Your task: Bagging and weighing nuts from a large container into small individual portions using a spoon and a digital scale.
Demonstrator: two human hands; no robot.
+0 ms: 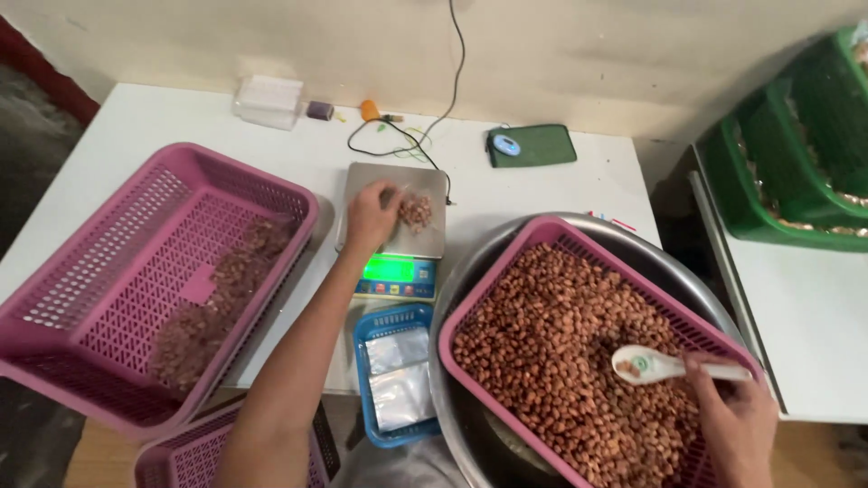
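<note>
My left hand (pixel 371 215) reaches over the steel pan of a small digital scale (pixel 395 237) and grips a clear bag of peanuts (pixel 416 211) resting on it. My right hand (pixel 737 416) holds the handle of a white spoon (pixel 651 364), whose bowl lies on a heap of brown peanuts filling a pink basket (pixel 533 242) at the right. That basket sits inside a large steel bowl (pixel 674 262).
A big pink basket (pixel 127 244) on the left holds several filled peanut bags. A blue tray (pixel 398 321) of empty clear bags lies below the scale. A green pouch (pixel 533 145), a cable and small items lie at the back. Green crates (pixel 796 154) stand right.
</note>
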